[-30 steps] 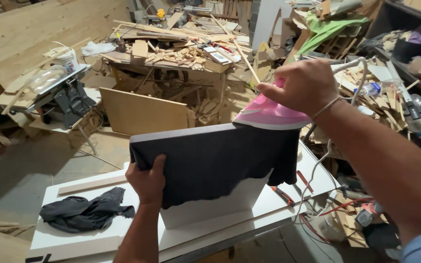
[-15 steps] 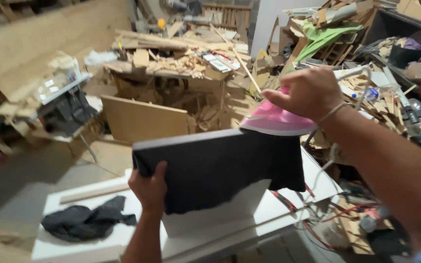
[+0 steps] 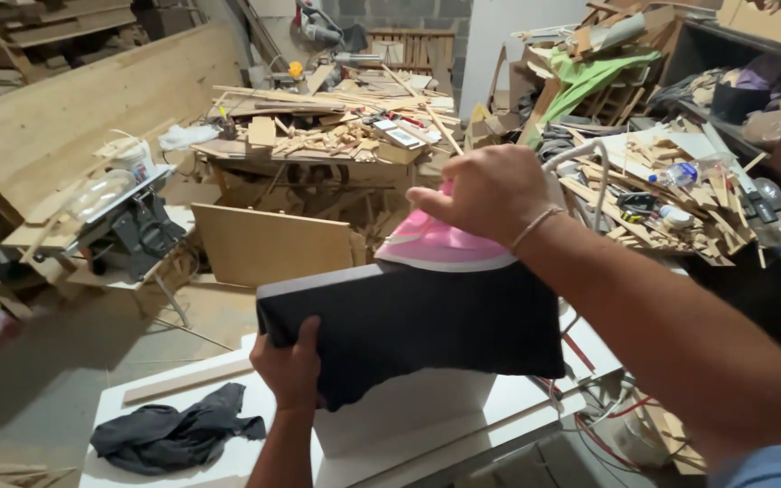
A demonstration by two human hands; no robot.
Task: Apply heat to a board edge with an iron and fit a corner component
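Ironing step: we pressed iron on panel top edge, right hand gripping iron, left hand clutching panel; next needs steady slide along edge.

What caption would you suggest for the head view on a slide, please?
Right hand presses a pink iron onto a black-covered board steadied by the left hand.

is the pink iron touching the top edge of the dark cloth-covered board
Touching. The head view shows the pink iron resting flat on the board, no gap, right hand gripping it.
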